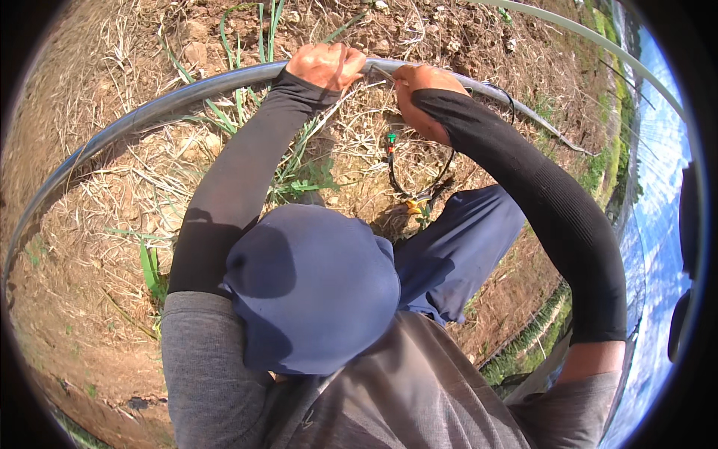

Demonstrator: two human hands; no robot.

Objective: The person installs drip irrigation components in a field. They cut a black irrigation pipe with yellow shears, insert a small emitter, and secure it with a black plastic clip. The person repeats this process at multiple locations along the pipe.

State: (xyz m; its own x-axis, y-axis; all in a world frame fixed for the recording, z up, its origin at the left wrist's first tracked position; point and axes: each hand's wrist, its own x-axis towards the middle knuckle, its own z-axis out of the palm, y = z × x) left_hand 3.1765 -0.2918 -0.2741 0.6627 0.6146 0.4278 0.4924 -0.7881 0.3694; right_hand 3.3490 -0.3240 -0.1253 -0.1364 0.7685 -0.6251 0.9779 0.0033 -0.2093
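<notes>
A long shiny grey hose or pipe [217,82] runs across the ground in front of me, bent by the lens. My left hand [329,66] is closed on it, fingers wrapped at its upper side. Just to the right, my right hand [428,84] is also closed, its fingertips pinched together against the pipe. Something thin and pale shows in the small gap between the hands; its kind is too small to tell. Below my right hand lies a thin black tube [395,179] with a green and red fitting [390,139] at its end.
My bent knees in blue trousers [314,292] are close below the hands. A yellow piece [413,206] lies by the black tube. Dry straw and green grass blades [153,273] cover the soil. A pale curved tube [591,34] crosses the upper right.
</notes>
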